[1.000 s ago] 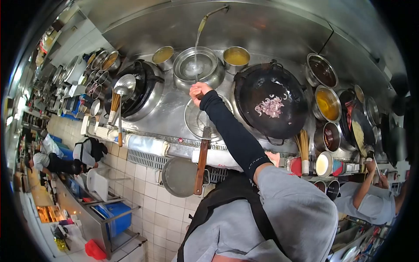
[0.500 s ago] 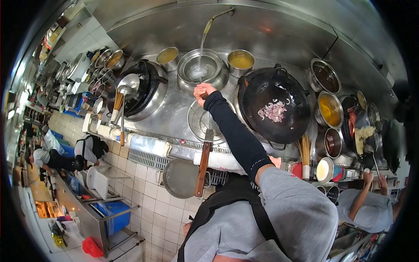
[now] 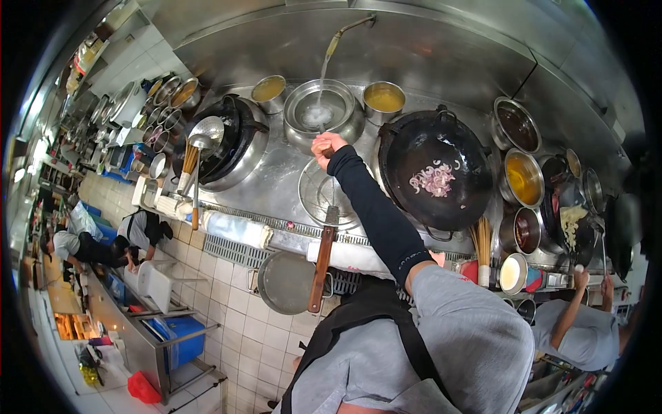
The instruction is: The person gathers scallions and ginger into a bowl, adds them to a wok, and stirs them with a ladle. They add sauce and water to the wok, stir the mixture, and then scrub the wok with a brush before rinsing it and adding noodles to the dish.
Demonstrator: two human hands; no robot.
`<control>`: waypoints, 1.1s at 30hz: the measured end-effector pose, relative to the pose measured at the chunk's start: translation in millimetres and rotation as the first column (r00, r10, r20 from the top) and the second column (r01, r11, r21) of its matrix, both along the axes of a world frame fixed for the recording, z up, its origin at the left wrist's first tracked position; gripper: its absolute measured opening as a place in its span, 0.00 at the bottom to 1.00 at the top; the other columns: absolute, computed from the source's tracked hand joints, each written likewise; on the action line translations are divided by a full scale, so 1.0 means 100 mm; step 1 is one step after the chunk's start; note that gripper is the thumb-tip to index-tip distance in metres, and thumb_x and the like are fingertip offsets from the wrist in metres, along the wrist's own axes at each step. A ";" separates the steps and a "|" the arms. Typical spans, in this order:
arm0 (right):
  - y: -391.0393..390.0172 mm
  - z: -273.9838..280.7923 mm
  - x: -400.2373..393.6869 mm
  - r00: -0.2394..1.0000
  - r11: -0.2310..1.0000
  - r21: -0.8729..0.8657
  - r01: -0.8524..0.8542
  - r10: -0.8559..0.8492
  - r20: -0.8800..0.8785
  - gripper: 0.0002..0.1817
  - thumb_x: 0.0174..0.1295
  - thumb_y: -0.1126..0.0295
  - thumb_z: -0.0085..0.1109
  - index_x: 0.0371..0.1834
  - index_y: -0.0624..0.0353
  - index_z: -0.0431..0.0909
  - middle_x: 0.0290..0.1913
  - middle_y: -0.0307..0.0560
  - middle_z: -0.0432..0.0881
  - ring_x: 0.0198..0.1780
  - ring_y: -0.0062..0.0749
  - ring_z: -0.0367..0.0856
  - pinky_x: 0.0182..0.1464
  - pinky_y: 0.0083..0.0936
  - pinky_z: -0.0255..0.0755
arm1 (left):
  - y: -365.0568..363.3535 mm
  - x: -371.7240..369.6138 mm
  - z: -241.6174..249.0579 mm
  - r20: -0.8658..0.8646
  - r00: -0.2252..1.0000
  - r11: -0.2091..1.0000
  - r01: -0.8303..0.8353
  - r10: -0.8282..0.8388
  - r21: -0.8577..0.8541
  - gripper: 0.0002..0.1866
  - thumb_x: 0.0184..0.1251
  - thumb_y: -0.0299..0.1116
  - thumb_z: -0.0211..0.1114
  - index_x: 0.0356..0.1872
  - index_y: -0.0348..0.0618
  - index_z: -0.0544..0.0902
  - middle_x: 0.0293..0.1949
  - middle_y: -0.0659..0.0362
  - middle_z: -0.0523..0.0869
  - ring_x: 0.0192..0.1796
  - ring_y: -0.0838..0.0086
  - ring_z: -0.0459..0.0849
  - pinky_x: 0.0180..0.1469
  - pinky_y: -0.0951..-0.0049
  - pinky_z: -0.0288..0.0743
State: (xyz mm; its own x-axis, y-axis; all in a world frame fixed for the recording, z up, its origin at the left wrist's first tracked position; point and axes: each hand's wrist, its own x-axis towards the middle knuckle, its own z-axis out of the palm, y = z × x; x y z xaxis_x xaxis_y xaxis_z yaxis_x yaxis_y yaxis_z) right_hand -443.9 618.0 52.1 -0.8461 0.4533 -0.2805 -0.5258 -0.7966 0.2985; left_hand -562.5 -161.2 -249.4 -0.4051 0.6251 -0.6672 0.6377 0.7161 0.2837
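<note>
My right hand (image 3: 328, 149), in a dark sleeve, is closed on the handle of what looks like a ladle. Its metal shaft (image 3: 322, 128) leads into the steel pot (image 3: 293, 132); the bowl end is hidden in the foaming water. From the tap (image 3: 334, 45) a stream falls into this pot. Below the hand a round wire strainer (image 3: 314, 186) lies on the stove, its wooden handle (image 3: 322, 265) jutting over the front edge. To the right, sliced onion (image 3: 434, 179) sits in a black wok (image 3: 414, 145). My left hand does not show.
Two pots of yellowish liquid, one left (image 3: 269, 88) and one right (image 3: 384, 98), flank the water pot. Another wok (image 3: 238, 155) stands left with a perforated ladle (image 3: 205, 132). A bamboo brush (image 3: 482, 241) is by the right wok. At far right a co-worker (image 3: 576, 328) cooks.
The water in the pot is foaming more. My right hand stays on the handle, nearly in place. The view has shifted slightly, and the co-worker's arms at the right have moved.
</note>
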 end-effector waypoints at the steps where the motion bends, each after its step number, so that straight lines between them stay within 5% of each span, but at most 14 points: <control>1: -0.01 0.03 0.02 1.000 1.000 0.008 0.005 -0.005 0.011 0.17 0.69 0.77 0.53 0.21 0.54 0.61 0.18 0.34 0.64 0.17 0.19 0.63 0.19 0.15 0.64 | 0.02 0.00 0.00 0.000 1.000 1.000 0.004 -0.004 0.002 0.20 0.64 0.51 0.63 0.41 0.47 0.91 0.41 0.46 0.91 0.48 0.49 0.91 0.50 0.52 0.84; 15: -0.35 0.18 0.94 0.966 0.990 0.132 -0.055 0.086 -0.242 0.12 0.73 0.73 0.57 0.32 0.59 0.64 0.24 0.36 0.68 0.16 0.17 0.64 0.18 0.14 0.63 | 0.06 -0.15 -0.09 0.012 0.997 0.995 0.080 -0.081 0.054 0.20 0.65 0.52 0.62 0.40 0.47 0.92 0.41 0.47 0.92 0.47 0.49 0.91 0.50 0.52 0.84; 20: -1.09 0.68 1.83 0.994 0.994 0.092 0.064 -0.056 -0.093 0.09 0.78 0.71 0.52 0.49 0.67 0.67 0.26 0.34 0.66 0.16 0.15 0.64 0.13 0.15 0.58 | 0.00 -0.25 -0.20 0.021 0.987 0.982 0.159 -0.161 0.099 0.20 0.65 0.52 0.62 0.40 0.48 0.92 0.41 0.47 0.92 0.47 0.49 0.91 0.50 0.53 0.84; 24: -1.82 1.09 2.52 0.985 0.976 0.185 0.113 -0.134 0.107 0.11 0.80 0.67 0.49 0.47 0.67 0.71 0.27 0.33 0.66 0.17 0.12 0.63 0.12 0.15 0.56 | -0.04 -0.39 -0.34 0.029 0.977 0.968 0.206 -0.212 0.141 0.16 0.66 0.47 0.64 0.40 0.46 0.91 0.40 0.47 0.92 0.44 0.50 0.91 0.49 0.54 0.83; 28: -2.32 1.16 3.12 0.884 0.964 0.261 0.049 -0.163 0.439 0.10 0.79 0.66 0.52 0.42 0.61 0.75 0.26 0.30 0.68 0.16 0.11 0.63 0.13 0.15 0.58 | 0.02 -0.39 -0.26 0.067 0.991 0.984 0.109 -0.119 0.141 0.11 0.66 0.36 0.65 0.36 0.39 0.89 0.29 0.47 0.90 0.38 0.54 0.92 0.41 0.58 0.84; 29: -2.39 1.16 3.22 0.842 0.966 0.258 0.030 -0.163 0.514 0.09 0.78 0.66 0.53 0.41 0.60 0.75 0.26 0.30 0.69 0.16 0.12 0.63 0.14 0.15 0.58 | 0.05 -0.42 -0.30 0.258 0.948 0.978 -0.205 0.189 0.037 0.11 0.66 0.34 0.64 0.36 0.37 0.89 0.28 0.48 0.89 0.37 0.55 0.91 0.37 0.60 0.83; 31: -2.40 1.07 3.43 0.805 0.983 0.182 0.021 -0.124 0.581 0.09 0.77 0.67 0.53 0.40 0.61 0.74 0.26 0.32 0.71 0.17 0.12 0.65 0.14 0.14 0.58 | 0.10 -0.55 -0.51 0.468 0.520 0.683 -0.662 0.715 -0.309 0.10 0.67 0.30 0.62 0.35 0.32 0.87 0.26 0.49 0.86 0.34 0.57 0.90 0.31 0.62 0.81; 33: -2.30 0.93 3.63 0.836 0.991 0.127 0.038 -0.101 0.540 0.08 0.76 0.68 0.54 0.41 0.62 0.73 0.27 0.34 0.71 0.18 0.12 0.67 0.14 0.14 0.59 | 0.18 -0.68 -0.22 0.489 0.766 0.898 -0.429 0.418 -0.095 0.11 0.69 0.29 0.61 0.42 0.29 0.84 0.31 0.48 0.86 0.34 0.58 0.89 0.31 0.63 0.83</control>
